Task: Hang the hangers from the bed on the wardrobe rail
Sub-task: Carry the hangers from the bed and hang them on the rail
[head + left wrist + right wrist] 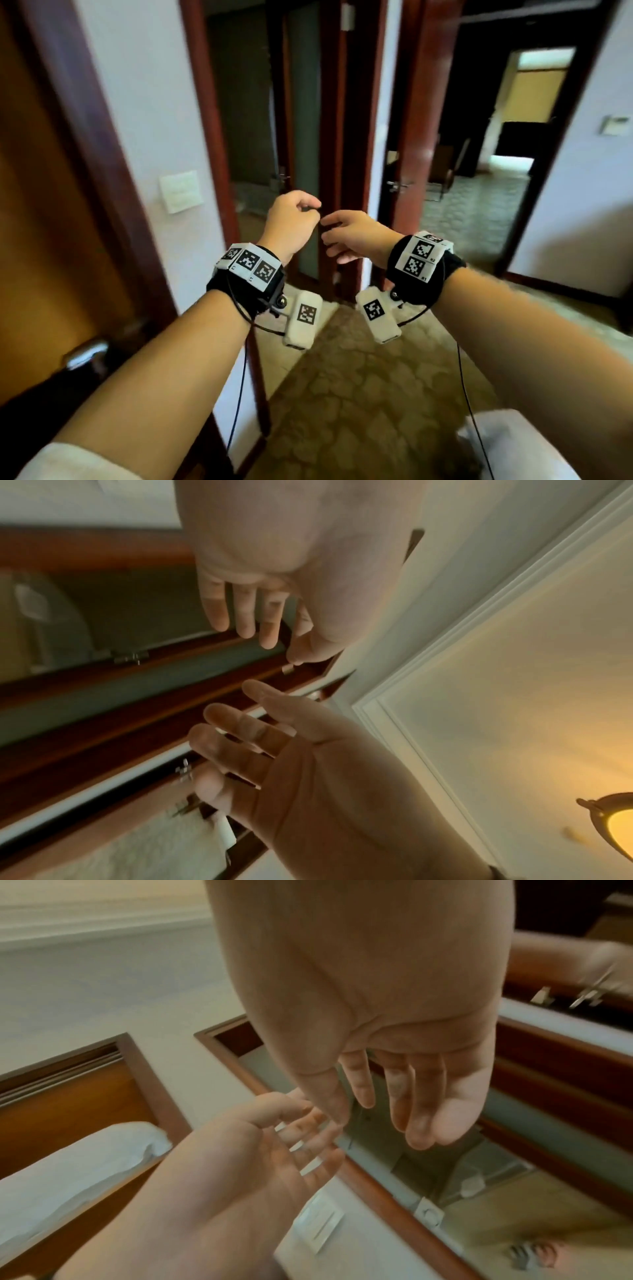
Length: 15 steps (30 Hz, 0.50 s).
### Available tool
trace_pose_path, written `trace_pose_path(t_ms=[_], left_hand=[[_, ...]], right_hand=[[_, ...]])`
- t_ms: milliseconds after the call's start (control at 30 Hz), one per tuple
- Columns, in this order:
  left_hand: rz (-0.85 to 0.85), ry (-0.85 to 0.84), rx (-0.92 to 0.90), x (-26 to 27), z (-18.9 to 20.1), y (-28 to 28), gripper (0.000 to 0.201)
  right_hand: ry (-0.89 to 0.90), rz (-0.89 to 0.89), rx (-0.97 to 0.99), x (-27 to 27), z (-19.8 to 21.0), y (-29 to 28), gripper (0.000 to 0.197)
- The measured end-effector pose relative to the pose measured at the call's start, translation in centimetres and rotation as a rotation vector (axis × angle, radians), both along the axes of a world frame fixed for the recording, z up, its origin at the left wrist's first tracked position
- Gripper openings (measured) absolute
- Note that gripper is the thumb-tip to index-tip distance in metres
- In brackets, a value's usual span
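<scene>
No hanger and no wardrobe rail show in any view. Both of my hands are raised in front of me at chest height, nearly touching. In the head view my left hand (312,209) has loosely curled fingers and holds nothing. My right hand (329,237) sits just right of it, also empty. The left wrist view shows the left hand (267,620) with relaxed fingers above the right hand's (260,739) spread palm. From the right wrist, the right hand (394,1096) hangs over the left hand (294,1139). A white bed corner (513,445) lies at the lower right.
A brown wooden door (51,240) with a metal handle (85,353) stands at my left. A wall switch plate (180,192) is beside it. Ahead is a dark doorway with a frosted glass door (303,137); an open door (416,137) leads to another room. Patterned carpet (359,394) covers the floor.
</scene>
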<state>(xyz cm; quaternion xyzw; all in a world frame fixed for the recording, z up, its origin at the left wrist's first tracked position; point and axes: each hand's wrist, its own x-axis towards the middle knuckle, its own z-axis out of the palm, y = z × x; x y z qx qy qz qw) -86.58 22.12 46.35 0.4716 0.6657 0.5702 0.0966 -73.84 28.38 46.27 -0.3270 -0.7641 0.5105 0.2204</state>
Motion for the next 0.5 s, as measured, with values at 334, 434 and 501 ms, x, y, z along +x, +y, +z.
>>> trace_pose_path(t_ms=[334, 434, 501], left_hand=[[-0.495, 0.033, -0.169, 25.4, -3.8, 11.6, 0.022], [-0.646, 0.087, -0.22, 33.1, -5.2, 13.4, 0.021], [-0.727, 0.105, -0.246, 37.1, -6.0, 14.0, 0.019]], right_hand=[[0.072, -0.498, -0.131, 27.4, -4.2, 4.5, 0.031], [0.082, -0.657, -0.164, 34.9, -5.7, 4.0, 0.032], [0.081, -0.742, -0.185, 38.8, -6.8, 3.6, 0.033]])
